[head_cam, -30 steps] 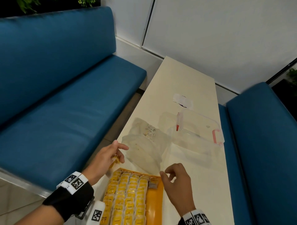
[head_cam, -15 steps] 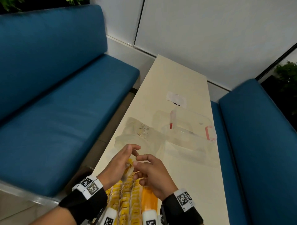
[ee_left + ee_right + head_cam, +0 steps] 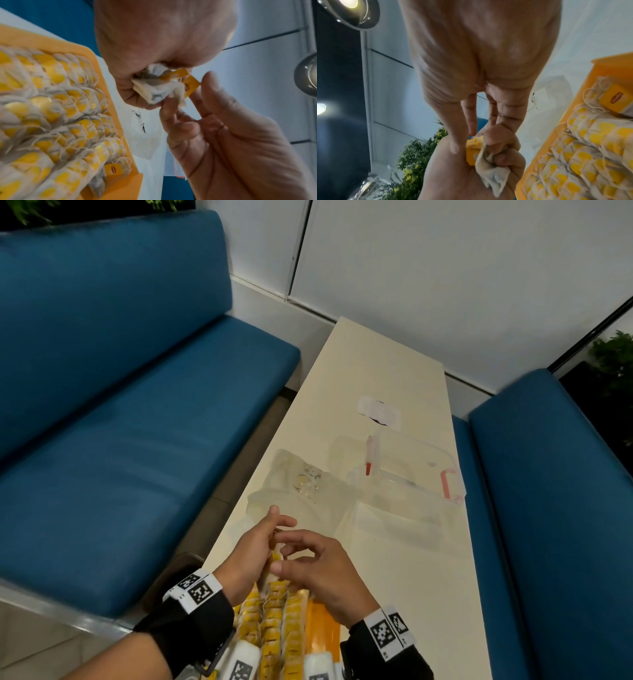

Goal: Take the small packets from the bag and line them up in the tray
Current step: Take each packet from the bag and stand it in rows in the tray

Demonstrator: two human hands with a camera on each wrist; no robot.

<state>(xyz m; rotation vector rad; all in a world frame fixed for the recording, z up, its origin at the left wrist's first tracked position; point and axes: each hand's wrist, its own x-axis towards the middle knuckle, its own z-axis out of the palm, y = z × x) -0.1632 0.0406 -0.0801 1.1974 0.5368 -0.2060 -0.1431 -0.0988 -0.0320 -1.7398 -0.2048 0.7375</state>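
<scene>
An orange tray (image 3: 322, 631) at the table's near edge holds several rows of white tea-bag packets (image 3: 274, 621) with yellow tags. Just above its far end my hands meet. A crumpled packet (image 3: 154, 89) with a yellow tag sits between them. My right hand (image 3: 284, 549) pinches it from above, and my left hand (image 3: 274, 529) grips it from below, fingers curled round it (image 3: 491, 175). The clear plastic bag (image 3: 308, 491) lies flat on the table just beyond my hands. I cannot tell what it holds.
A clear lidded box (image 3: 411, 474) with red latches stands right of the bag. A white slip of paper (image 3: 378, 410) lies farther back. Blue sofas (image 3: 137, 440) flank the narrow cream table (image 3: 376, 364) on both sides.
My right hand came in from the right of the tray to meet my left hand. Both now hold one packet over the tray's far end. The head view tilted slightly.
</scene>
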